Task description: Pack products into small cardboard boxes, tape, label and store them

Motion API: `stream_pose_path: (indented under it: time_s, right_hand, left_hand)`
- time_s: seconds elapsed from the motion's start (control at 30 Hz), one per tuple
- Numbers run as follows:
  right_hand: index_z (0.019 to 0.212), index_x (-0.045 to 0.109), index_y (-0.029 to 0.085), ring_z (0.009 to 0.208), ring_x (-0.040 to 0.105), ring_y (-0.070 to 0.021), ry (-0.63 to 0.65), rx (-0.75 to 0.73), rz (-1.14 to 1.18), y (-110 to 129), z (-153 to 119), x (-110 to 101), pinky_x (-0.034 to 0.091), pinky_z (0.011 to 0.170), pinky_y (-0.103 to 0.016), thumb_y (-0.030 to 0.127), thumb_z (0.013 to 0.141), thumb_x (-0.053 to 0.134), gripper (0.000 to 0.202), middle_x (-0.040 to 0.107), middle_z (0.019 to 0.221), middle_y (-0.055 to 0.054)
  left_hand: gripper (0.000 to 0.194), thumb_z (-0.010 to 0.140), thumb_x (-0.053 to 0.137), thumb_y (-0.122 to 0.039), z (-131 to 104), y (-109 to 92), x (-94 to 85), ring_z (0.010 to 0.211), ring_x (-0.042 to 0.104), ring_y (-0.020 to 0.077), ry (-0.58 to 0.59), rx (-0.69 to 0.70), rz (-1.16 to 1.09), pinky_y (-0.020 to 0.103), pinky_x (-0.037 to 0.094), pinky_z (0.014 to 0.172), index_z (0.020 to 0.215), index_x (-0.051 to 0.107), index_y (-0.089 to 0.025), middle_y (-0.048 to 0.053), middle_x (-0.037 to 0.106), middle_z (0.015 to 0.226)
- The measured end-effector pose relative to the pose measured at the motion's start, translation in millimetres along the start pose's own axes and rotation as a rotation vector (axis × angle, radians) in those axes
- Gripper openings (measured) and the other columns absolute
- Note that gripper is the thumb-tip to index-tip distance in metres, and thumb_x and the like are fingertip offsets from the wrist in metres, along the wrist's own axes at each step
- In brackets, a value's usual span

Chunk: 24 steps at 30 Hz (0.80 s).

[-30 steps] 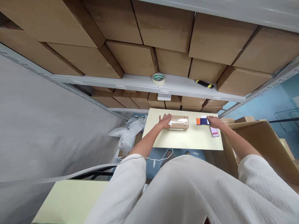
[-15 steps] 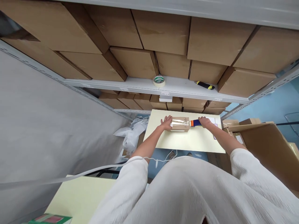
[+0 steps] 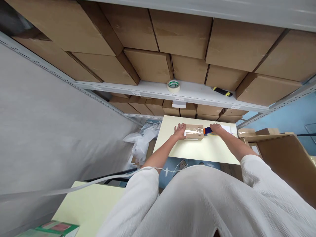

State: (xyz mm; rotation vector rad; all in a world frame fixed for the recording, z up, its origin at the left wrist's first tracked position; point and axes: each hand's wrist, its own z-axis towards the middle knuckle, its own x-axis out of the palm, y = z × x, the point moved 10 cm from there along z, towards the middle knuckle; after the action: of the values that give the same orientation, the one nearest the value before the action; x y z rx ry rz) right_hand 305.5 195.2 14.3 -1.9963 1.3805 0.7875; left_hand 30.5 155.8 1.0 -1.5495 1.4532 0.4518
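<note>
A small cardboard box [image 3: 195, 132] lies on the pale yellow tabletop [image 3: 195, 149], with shiny clear tape along its top and dark writing near its right end. My left hand [image 3: 180, 131] grips the box's left end, fingers on its far side and thumb on the near side. In my right hand [image 3: 215, 128] is a blue and orange tape dispenser [image 3: 208, 130], its orange front at the box's right end. My fingers wrap its handle, and part of a yellowish roll shows below them. A white sheet [image 3: 226, 128] lies partly hidden behind my right hand.
Shelves of cardboard boxes [image 3: 187, 36] stand ahead. On the shelf edge are a tape roll [image 3: 173, 86] and a black and yellow utility knife [image 3: 222, 91]. A large open carton [image 3: 281, 161] stands at right, plastic bags [image 3: 143, 141] at left. A white cable [image 3: 103, 179] crosses at left.
The tape dispenser has tilted and its orange front is closer against the box's right end. My left hand still holds the box. The whole view has shifted slightly.
</note>
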Motion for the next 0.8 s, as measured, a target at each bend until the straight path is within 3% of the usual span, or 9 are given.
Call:
stream_pose_path:
  time_s: [0.13,0.23,0.33,0.4,0.5,0.57,0.63,0.8]
  right_hand:
    - [0.125,0.069,0.013,0.115,0.077,-0.0405,0.069,0.067,0.143,-3.0,-3.9,12.3,0.063,0.094,-0.046,0.014,0.071,0.091,0.059,0.075,0.122,-0.023]
    - [0.126,0.068,0.013,0.106,0.079,-0.0365,0.130,0.124,0.359,-26.7,-19.9,30.3,0.067,0.083,-0.042,0.022,0.065,0.097,0.068,0.076,0.119,-0.020]
    - [0.127,0.066,0.017,0.108,0.076,-0.0307,0.188,0.191,0.842,-54.0,-42.9,53.2,0.070,0.075,-0.037,0.048,0.072,0.096,0.070,0.074,0.127,-0.018]
    - [0.130,0.064,0.017,0.113,0.074,-0.0311,0.150,0.252,1.062,-70.4,-57.5,62.2,0.071,0.075,-0.037,0.066,0.084,0.083,0.070,0.072,0.132,-0.020]
    - [0.136,0.058,0.017,0.120,0.071,-0.0323,0.037,0.298,1.203,-83.5,-75.6,62.6,0.071,0.075,-0.038,0.065,0.102,0.055,0.059,0.068,0.141,-0.022]
    - [0.134,0.057,0.016,0.118,0.071,-0.0312,-0.033,0.257,1.167,-82.6,-85.9,49.9,0.069,0.077,-0.036,0.053,0.108,0.045,0.047,0.069,0.138,-0.021]
    - [0.127,0.059,0.017,0.111,0.071,-0.0292,-0.133,0.173,1.054,-77.9,-98.0,23.0,0.066,0.082,-0.036,0.045,0.108,0.043,0.038,0.073,0.127,-0.018]
    - [0.121,0.062,0.022,0.102,0.068,-0.0293,-0.503,-0.083,0.720,-47.0,-145.8,-85.8,0.058,0.090,-0.040,0.049,0.109,0.043,0.035,0.075,0.112,-0.011]
  left_hand:
    - [0.128,0.081,0.086,-0.041,-0.8,1.4,0.4,0.171,-0.005,0.0403,0.002,0.007,0.003,0.063,0.004,0.137,0.177,0.002,-0.028,0.016,0.001,0.186]
    - [0.129,0.082,0.086,-0.042,0.0,2.8,1.3,0.172,-0.005,0.0396,0.005,0.004,0.006,0.063,0.004,0.137,0.177,0.001,-0.028,0.015,0.001,0.186]
    - [0.127,0.083,0.085,-0.043,0.6,3.2,1.6,0.172,-0.006,0.0391,0.008,0.001,0.011,0.062,0.004,0.137,0.177,0.001,-0.029,0.014,0.001,0.187]
    - [0.127,0.083,0.085,-0.043,0.7,3.2,1.7,0.172,-0.006,0.0388,0.011,-0.001,0.017,0.061,0.005,0.137,0.177,0.001,-0.028,0.014,0.000,0.187]
    - [0.129,0.082,0.085,-0.042,0.5,2.8,1.1,0.171,-0.006,0.0393,0.014,0.001,0.024,0.062,0.005,0.137,0.177,-0.001,-0.029,0.015,-0.001,0.186]
    - [0.129,0.081,0.085,-0.042,0.2,2.3,0.1,0.171,-0.006,0.0402,0.015,0.006,0.026,0.063,0.005,0.136,0.176,-0.002,-0.030,0.015,-0.002,0.186]
    - [0.129,0.081,0.086,-0.043,-0.3,1.3,-1.3,0.171,-0.006,0.0407,0.014,0.013,0.028,0.063,0.004,0.136,0.176,-0.001,-0.030,0.016,-0.001,0.186]
    - [0.129,0.080,0.085,-0.045,-1.9,-1.5,-4.4,0.171,-0.004,0.0413,0.015,0.020,0.043,0.063,0.003,0.136,0.176,0.001,-0.029,0.017,0.002,0.186]
